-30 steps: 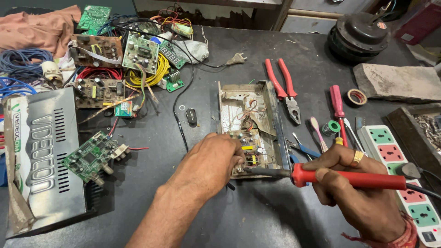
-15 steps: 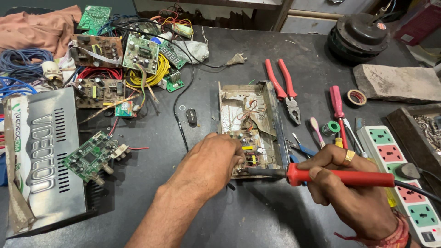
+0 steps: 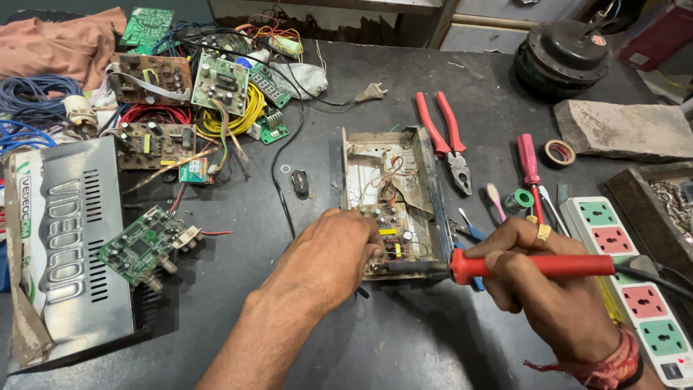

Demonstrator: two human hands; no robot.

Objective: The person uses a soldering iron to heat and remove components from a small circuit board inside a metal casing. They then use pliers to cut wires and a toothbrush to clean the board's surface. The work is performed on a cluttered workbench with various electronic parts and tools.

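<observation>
Right hand (image 3: pixel 548 289) gripped a red soldering iron (image 3: pixel 534 266), tip at the circuit board (image 3: pixel 390 242) inside the open metal case (image 3: pixel 390 195). Left hand (image 3: pixel 336 249), fingers curled, pressed on the board.

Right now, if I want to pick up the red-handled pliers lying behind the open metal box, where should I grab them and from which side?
Take the red-handled pliers by both red handles, from above at the far end. They lie flat on the table, handles slightly spread and pointing away, steel jaws toward the right hand. The open metal box crowds their left side, so come from the right.
</observation>
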